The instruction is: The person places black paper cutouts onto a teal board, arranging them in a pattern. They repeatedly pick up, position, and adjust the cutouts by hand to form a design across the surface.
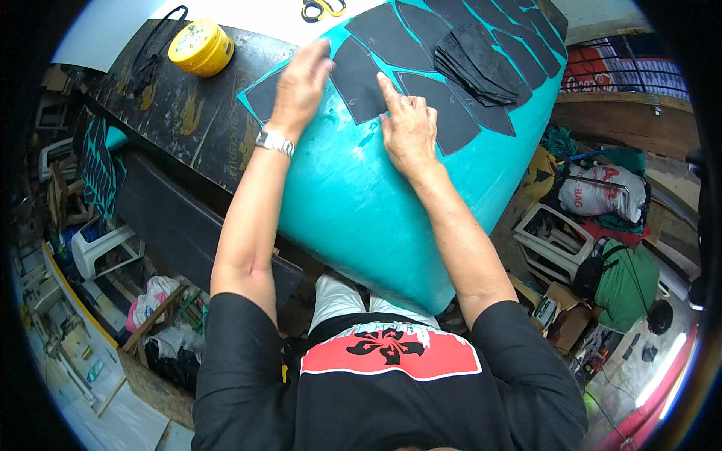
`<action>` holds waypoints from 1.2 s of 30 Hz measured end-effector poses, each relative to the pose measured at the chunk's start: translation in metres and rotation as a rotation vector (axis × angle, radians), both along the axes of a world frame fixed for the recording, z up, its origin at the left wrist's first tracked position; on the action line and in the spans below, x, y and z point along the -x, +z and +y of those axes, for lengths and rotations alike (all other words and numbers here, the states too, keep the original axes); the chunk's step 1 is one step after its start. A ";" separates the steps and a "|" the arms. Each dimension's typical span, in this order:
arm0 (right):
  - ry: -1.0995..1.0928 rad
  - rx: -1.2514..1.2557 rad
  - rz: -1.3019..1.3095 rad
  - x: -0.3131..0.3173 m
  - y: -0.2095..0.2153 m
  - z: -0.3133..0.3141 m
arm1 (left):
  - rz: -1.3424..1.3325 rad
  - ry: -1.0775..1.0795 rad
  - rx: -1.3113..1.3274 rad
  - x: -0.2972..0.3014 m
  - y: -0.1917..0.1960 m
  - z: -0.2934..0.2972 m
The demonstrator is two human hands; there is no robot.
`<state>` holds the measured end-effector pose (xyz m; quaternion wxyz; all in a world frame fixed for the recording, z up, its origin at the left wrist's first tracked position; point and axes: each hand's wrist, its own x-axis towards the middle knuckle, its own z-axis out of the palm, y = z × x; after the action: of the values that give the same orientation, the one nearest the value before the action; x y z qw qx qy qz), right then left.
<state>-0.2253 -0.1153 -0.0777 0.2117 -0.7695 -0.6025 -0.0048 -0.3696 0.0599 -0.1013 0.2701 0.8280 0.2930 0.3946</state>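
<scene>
A glossy teal sheet drapes over the table's front edge, with several flat black cut pieces laid side by side on its far part. My left hand is over the far left of the sheet, its fingers stretched out and slightly blurred, between a partly covered black piece and the one to its right. My right hand rests at the edge of a central black piece; its index finger points forward and the other fingers bend loosely. A fanned stack of dark pieces lies beyond it to the right.
A yellow tub stands on the dark tabletop at the far left, near a black strap. Yellow-handled scissors lie at the far edge. White plastic stools, bags and a wooden box crowd the floor on both sides.
</scene>
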 end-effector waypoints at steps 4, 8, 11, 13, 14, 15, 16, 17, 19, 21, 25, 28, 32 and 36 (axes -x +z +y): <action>0.041 0.133 0.025 -0.007 0.013 0.003 | 0.663 0.010 -0.160 0.004 -0.004 -0.047; -0.003 0.240 0.211 -0.034 0.028 0.031 | 0.711 0.107 -0.247 0.000 0.008 -0.077; 0.056 -0.240 -0.022 -0.030 0.013 0.064 | 0.614 -0.158 -0.107 0.011 0.013 -0.120; 0.131 -0.333 -0.115 -0.021 -0.005 0.090 | 0.549 -0.205 -0.046 0.017 0.011 -0.138; 0.164 -0.162 -0.197 -0.014 -0.014 0.101 | 0.553 -0.205 -0.052 0.020 0.009 -0.141; 0.195 -0.235 -0.214 -0.009 -0.021 0.113 | 0.603 -0.208 -0.039 0.022 0.008 -0.142; 0.185 -0.139 -0.246 -0.006 -0.027 0.126 | 0.549 -0.202 -0.051 0.022 0.007 -0.143; 0.227 -0.250 -0.217 -0.007 -0.031 0.144 | 0.543 -0.204 -0.031 0.022 0.006 -0.144; 0.212 -0.349 -0.362 -0.012 -0.035 0.172 | 0.535 -0.213 -0.013 0.021 0.007 -0.142; 0.270 -0.281 -0.446 -0.014 -0.039 0.199 | 0.541 -0.201 0.020 0.021 0.010 -0.143; 0.203 -0.197 0.135 -0.017 -0.051 0.233 | 0.465 -0.201 0.037 0.022 0.010 -0.144; 0.208 -0.505 -0.175 -0.017 -0.049 0.231 | 0.389 -0.178 0.038 0.023 0.008 -0.144; 0.072 -0.593 0.299 -0.022 -0.022 0.160 | 0.385 -0.158 -0.016 0.021 0.010 -0.143; -0.035 -0.507 0.152 -0.101 0.018 0.048 | 0.409 -0.179 -0.005 0.022 0.027 -0.141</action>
<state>-0.1239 -0.0676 -0.0597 0.4421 -0.7002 -0.5513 -0.1014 -0.3912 -0.0808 -0.0743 0.2366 0.9142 0.2661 0.1936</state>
